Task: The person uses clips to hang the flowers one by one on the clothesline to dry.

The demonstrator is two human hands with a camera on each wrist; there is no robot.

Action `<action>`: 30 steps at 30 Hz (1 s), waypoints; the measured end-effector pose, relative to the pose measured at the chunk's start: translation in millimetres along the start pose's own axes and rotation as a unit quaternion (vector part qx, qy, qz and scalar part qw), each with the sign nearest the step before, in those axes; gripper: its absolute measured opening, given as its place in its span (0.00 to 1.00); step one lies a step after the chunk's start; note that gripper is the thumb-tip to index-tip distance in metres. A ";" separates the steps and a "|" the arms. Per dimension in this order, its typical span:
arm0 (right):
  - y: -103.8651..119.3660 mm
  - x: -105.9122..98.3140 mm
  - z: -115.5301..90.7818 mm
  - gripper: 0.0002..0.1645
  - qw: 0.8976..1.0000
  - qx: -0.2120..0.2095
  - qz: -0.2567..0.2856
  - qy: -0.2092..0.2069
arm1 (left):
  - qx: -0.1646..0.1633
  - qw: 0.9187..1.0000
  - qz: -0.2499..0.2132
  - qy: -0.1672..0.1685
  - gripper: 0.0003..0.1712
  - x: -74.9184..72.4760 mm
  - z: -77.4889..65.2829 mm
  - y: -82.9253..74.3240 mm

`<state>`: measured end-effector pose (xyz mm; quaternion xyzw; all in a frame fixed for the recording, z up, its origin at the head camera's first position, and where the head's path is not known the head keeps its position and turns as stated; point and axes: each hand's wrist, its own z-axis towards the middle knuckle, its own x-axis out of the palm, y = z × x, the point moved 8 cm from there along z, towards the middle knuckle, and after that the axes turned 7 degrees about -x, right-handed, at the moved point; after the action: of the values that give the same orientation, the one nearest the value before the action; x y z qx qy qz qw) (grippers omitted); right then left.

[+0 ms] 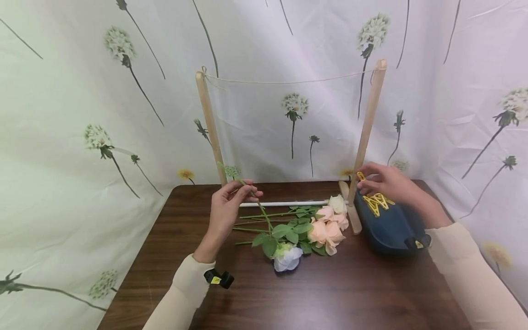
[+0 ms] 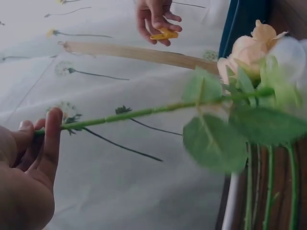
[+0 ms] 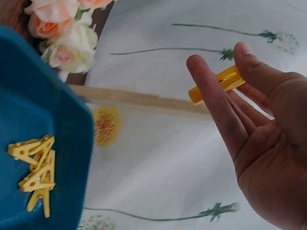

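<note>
In the head view my left hand (image 1: pixel 232 201) pinches the green stem of a white rose (image 1: pixel 287 257), whose bloom hangs low toward the table. The left wrist view shows that stem (image 2: pixel 144 112) running from the fingertips to blurred leaves and bloom. My right hand (image 1: pixel 385 182) holds a yellow clothespin (image 1: pixel 361 177) above the blue bin; in the right wrist view the clothespin (image 3: pixel 218 85) sits between thumb and fingers. Several more yellow clothespins (image 3: pixel 38 172) lie in the blue bin (image 3: pixel 79 124). Peach roses (image 1: pixel 327 233) and a cream rose (image 1: pixel 338 204) lie on the table.
A wooden frame stands behind the flowers, with a left post (image 1: pixel 209 121), a right post (image 1: pixel 369 119) and a string (image 1: pixel 284 82) tied between their tops. A white rod (image 1: pixel 288 203) joins the posts low down. A dandelion-printed cloth (image 1: pixel 255 133) hangs behind the brown table (image 1: pixel 321 298).
</note>
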<state>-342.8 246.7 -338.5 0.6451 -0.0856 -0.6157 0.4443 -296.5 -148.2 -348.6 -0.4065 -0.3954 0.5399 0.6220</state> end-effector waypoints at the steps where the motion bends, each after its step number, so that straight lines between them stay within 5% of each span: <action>1: 4.9 -0.7 0.1 0.21 1.000 -0.006 -0.003 -0.004 | 0.006 1.000 -0.001 -0.007 0.12 -0.2 1.0 -2.7; 12: 59.5 -5.0 6.2 0.21 0.990 -0.094 -0.079 -0.068 | 0.049 0.998 0.011 -0.032 0.12 -3.0 14.8 -25.0; 30: 135.0 3.5 36.6 0.21 0.958 -0.244 -0.127 -0.078 | 0.089 0.995 -0.013 -0.048 0.15 -3.4 48.7 -56.8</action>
<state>-314.9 147.5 -243.8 0.4722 0.1153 -0.7178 0.4985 -322.3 -152.7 -278.5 -0.3178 -0.3802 0.5839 0.6431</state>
